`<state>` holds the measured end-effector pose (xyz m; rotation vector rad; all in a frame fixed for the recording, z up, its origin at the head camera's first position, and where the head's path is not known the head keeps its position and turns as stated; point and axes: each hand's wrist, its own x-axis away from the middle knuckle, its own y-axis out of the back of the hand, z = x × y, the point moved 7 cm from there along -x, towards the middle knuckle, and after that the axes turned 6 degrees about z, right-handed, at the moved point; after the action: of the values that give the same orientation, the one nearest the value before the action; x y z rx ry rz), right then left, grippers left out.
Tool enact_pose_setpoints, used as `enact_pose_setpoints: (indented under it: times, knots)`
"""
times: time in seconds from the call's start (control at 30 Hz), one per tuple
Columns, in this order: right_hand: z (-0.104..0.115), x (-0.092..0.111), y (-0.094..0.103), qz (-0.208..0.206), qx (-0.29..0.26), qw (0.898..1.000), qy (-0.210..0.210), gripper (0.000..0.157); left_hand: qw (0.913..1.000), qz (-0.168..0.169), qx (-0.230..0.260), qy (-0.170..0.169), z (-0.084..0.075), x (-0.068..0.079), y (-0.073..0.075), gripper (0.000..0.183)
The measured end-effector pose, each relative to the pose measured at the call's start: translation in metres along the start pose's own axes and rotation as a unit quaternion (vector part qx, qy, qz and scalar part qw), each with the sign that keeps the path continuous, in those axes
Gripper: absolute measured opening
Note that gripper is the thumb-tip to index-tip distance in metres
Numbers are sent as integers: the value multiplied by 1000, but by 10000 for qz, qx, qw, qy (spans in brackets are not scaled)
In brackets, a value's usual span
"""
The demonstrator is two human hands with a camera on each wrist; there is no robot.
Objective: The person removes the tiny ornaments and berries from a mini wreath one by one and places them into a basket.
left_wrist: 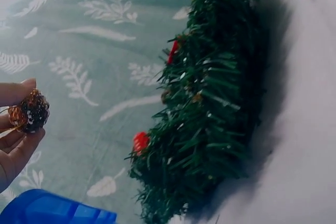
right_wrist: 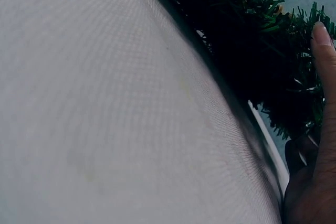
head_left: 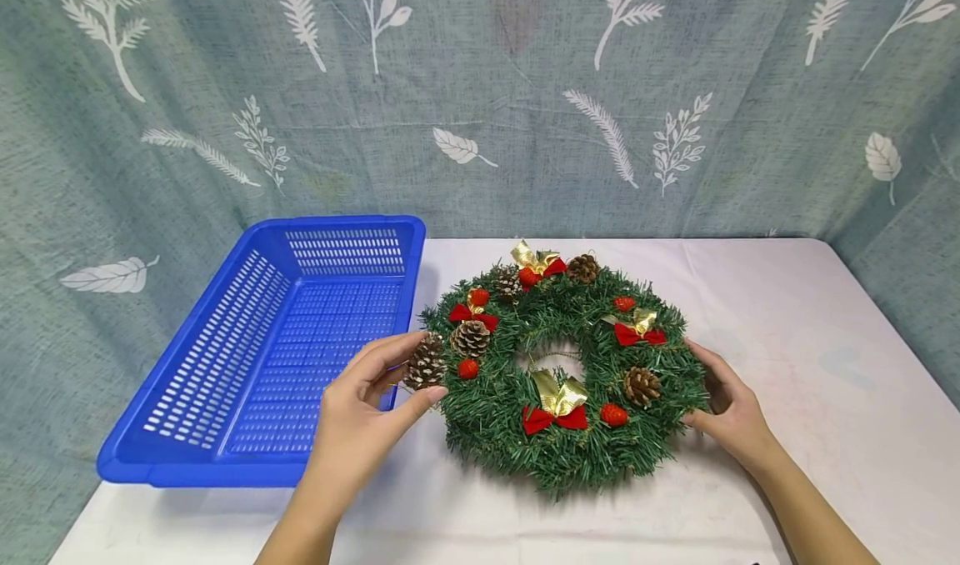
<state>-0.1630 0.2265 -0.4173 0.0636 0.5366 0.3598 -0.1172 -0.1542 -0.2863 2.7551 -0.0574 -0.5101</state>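
A green wreath (head_left: 603,357) with red bows, gold ribbons, red berries and several pine cones lies on the table, its near side casting a shadow there. My left hand (head_left: 356,423) pinches a separate pine cone (head_left: 425,363) between thumb and fingers, just at the wreath's left edge. In the left wrist view this pine cone (left_wrist: 37,111) is apart from the greenery, with a thin gold wire near it. My right hand (head_left: 731,411) grips the wreath's right rim, thumb on the near side; its other fingers are partly hidden by the branches.
A blue plastic basket (head_left: 258,472) with slotted walls stands on the left, close behind my left hand. The table (head_left: 817,365) has a white cover. A grey-green curtain (head_left: 510,190) with white leaf prints hangs behind the table's far edge.
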Motion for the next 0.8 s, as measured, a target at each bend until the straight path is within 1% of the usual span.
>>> enact_pose_setpoints:
  times: [0.07, 0.17, 0.3, 0.57, 0.8]
  knots:
    - [0, 0, 0, -4, -11, 10000, -7, 87, 10000, -75, -57, 19, 0, -1, 4, 52]
    - [0, 1, 0, -22, -15, 10000, -6, 87, 9998, -183, -102, -57, 0, -2, 10, 52]
    - [-1, 1, 0, -30, -33, 10000, 32, 87, 9995, -219, -194, -84, 1, -4, 16, 51]
    - [-2, 1, 1, -62, -67, 9999, 59, 88, 9982, -404, -408, 143, 4, -5, 31, 50]
    - [-2, 1, 1, -78, -38, 9999, 60, 88, 9960, -524, -673, 250, 9, -7, 41, 49]
